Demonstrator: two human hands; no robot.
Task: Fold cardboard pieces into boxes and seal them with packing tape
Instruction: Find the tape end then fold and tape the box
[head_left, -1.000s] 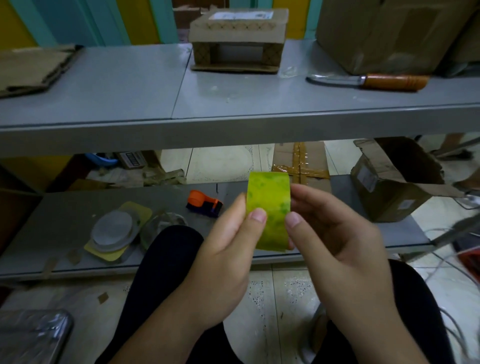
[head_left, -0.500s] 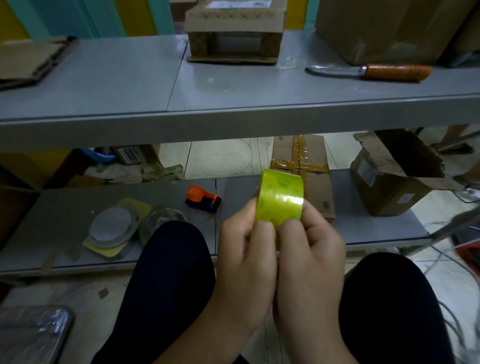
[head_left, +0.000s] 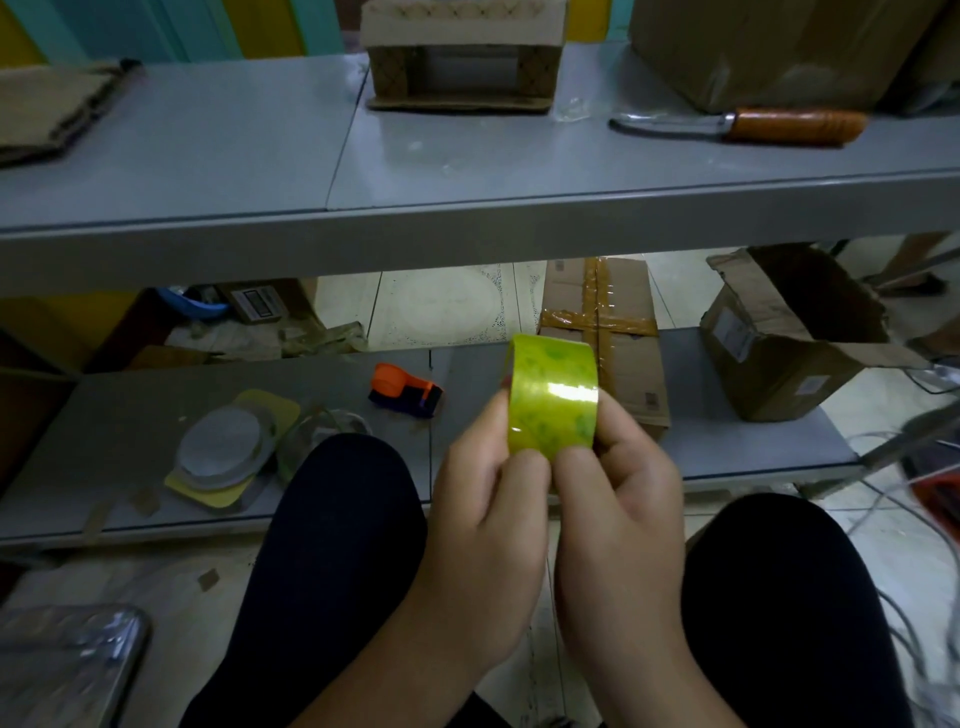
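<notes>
Dim, bluish indoor light; glare streak on tape roll (head_left: 552, 397); wide-angle bending, soft blur at edges

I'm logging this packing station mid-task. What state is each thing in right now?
tape roll: held up between both hands, outer band facing the camera.
left hand: fingers curled round the roll's left side.
right hand: fingers curled round its right side.
flat cardboard: lying on the lower shelf, taped crosswise.
open box: flaps open, same shelf.
knife: lying flat on the upper shelf.
tape dispenser: lying unheld.
</notes>
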